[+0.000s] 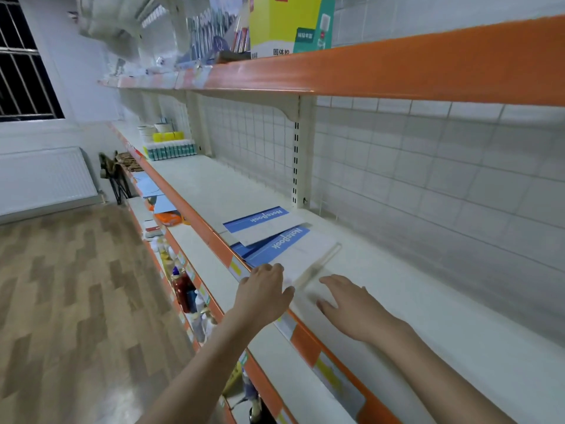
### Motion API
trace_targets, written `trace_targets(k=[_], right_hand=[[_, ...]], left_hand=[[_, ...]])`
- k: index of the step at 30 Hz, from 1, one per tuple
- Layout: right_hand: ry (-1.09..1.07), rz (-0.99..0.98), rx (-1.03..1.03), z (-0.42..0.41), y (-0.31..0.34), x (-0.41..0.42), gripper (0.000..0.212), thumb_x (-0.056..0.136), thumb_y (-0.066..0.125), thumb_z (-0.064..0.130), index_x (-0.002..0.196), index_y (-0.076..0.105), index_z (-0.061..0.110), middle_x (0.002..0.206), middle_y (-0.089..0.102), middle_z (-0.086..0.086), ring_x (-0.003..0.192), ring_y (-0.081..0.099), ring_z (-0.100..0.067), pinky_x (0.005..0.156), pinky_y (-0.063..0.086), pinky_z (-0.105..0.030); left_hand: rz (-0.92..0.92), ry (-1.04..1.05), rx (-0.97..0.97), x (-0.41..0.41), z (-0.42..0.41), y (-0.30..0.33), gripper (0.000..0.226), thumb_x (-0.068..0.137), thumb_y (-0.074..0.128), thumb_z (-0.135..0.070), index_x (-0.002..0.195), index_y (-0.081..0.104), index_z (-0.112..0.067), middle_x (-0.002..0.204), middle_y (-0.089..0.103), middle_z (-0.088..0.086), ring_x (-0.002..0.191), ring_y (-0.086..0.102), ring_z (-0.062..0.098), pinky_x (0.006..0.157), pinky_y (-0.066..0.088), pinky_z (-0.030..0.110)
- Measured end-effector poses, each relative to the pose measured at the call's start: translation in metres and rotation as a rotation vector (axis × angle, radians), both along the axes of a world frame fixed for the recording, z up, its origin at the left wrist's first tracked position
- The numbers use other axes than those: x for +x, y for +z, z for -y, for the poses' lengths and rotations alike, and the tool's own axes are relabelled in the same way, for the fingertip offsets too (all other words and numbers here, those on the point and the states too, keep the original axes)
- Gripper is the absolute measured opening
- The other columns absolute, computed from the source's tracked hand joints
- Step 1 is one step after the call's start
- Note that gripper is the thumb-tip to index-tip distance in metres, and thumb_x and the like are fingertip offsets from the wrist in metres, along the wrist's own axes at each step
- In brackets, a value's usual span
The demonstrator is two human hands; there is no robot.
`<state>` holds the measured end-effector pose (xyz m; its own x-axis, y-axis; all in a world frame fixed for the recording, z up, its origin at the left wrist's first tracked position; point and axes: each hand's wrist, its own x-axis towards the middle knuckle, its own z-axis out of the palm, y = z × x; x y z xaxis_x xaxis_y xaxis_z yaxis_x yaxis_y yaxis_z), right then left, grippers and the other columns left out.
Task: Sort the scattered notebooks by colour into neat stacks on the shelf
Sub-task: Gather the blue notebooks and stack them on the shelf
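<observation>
both forearms reach up from the bottom of the view toward the white shelf (397, 286) with its orange front lip. left hand (263, 290) rests at the lip, fingers loosely curved over the near corner of a pale, blurred notebook (308, 270); whether it actually pinches the cover i cannot tell. right hand (345, 304) lies flat with fingers straight, pressing on the shelf or the notebook's near end, holding nothing. just beyond lie the blue notebooks (275, 241), overlapping crookedly, with one (260, 220) skewed on top, near the lip. to do this step well, i judge the pale book should slide clear of the blue ones, then the blue ones be squared edge to edge, pushed back from the lip so nothing tips off.
</observation>
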<state>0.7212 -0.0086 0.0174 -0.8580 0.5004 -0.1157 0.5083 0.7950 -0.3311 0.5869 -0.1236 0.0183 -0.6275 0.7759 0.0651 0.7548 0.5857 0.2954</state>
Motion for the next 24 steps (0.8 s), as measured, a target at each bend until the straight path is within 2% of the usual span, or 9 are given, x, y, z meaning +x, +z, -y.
trace_targets(k=[6, 12, 17, 20, 24], right_hand=[[-0.051, -0.064, -0.015, -0.006, -0.001, -0.032, 0.045, 0.097, 0.037, 0.035, 0.141, 0.033, 0.024, 0.150, 0.031, 0.002, 0.136, 0.034, -0.018, 0.114, 0.021, -0.044], [-0.161, -0.058, 0.000, -0.018, 0.001, -0.076, 0.051, 0.097, 0.039, 0.033, 0.145, 0.029, 0.020, 0.152, 0.027, 0.002, 0.136, 0.034, -0.020, 0.115, 0.019, -0.040], [-0.267, -0.080, 0.064, -0.026, -0.004, -0.118, 0.048, 0.095, 0.041, 0.036, 0.140, 0.035, 0.021, 0.145, 0.035, 0.001, 0.132, 0.038, -0.021, 0.109, 0.024, -0.038], [-0.320, -0.077, 0.059, -0.030, -0.009, -0.144, 0.046, 0.094, 0.041, 0.035, 0.137, 0.038, 0.019, 0.143, 0.037, -0.001, 0.131, 0.039, -0.022, 0.108, 0.026, -0.038], [-0.383, -0.083, 0.037, -0.033, -0.013, -0.180, 0.045, 0.095, 0.038, 0.030, 0.138, 0.037, 0.020, 0.143, 0.038, 0.001, 0.131, 0.039, -0.020, 0.112, 0.022, -0.041]], left_hand=[[0.035, -0.062, 0.033, -0.039, -0.024, -0.005, 0.042, 0.095, 0.044, -0.038, 0.131, 0.045, -0.015, 0.131, 0.049, 0.005, 0.121, 0.047, 0.022, 0.101, 0.040, 0.038], [0.037, -0.181, 0.018, -0.089, -0.052, -0.006, 0.043, 0.096, 0.043, -0.037, 0.132, 0.043, -0.014, 0.131, 0.047, 0.004, 0.125, 0.043, 0.022, 0.097, 0.038, 0.037], [0.010, -0.290, 0.013, -0.137, -0.076, -0.008, 0.040, 0.096, 0.044, -0.034, 0.130, 0.045, -0.013, 0.127, 0.049, 0.005, 0.120, 0.047, 0.022, 0.096, 0.041, 0.037], [0.009, -0.360, -0.015, -0.167, -0.089, -0.009, 0.041, 0.096, 0.044, -0.037, 0.130, 0.045, -0.013, 0.127, 0.048, 0.005, 0.120, 0.047, 0.022, 0.096, 0.043, 0.036], [0.011, -0.393, -0.079, -0.205, -0.100, -0.009, 0.054, 0.092, 0.046, -0.050, 0.132, 0.042, -0.014, 0.134, 0.044, 0.005, 0.124, 0.043, 0.023, 0.099, 0.038, 0.039]])
